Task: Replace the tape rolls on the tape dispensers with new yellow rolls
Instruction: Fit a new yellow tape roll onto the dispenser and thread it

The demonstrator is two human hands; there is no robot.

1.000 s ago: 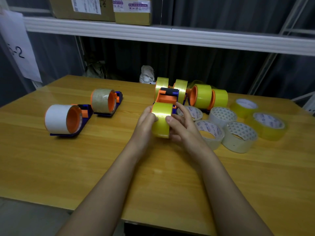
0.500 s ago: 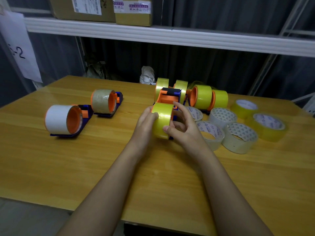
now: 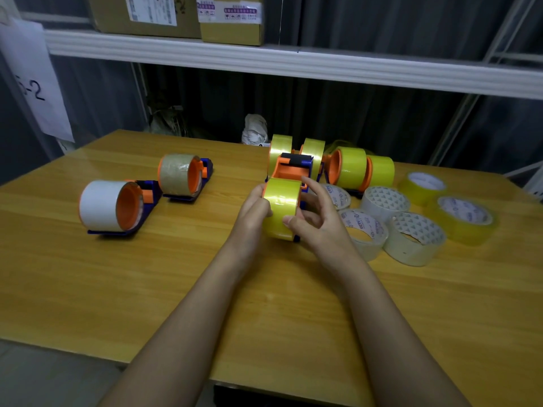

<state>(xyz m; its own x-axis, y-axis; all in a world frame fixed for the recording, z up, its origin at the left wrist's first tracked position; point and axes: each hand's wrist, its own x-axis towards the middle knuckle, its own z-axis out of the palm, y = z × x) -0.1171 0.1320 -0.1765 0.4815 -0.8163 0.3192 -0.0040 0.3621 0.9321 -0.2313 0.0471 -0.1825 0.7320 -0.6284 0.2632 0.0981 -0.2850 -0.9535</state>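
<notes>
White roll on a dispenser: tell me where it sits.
The white roll sits on a blue and orange dispenser at the table's left side, nearest of all to the left edge. The brown roll on the next dispenser is just behind and right of it.

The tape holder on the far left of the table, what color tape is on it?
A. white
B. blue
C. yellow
A: the roll on the far-left dispenser is plain white around an orange hub, unlike the yellow roll held in both hands.

Left hand (image 3: 254,211) and right hand (image 3: 316,227) gripping yellow roll (image 3: 282,208) (on a dispenser), wooden table (image 3: 147,274)
</notes>
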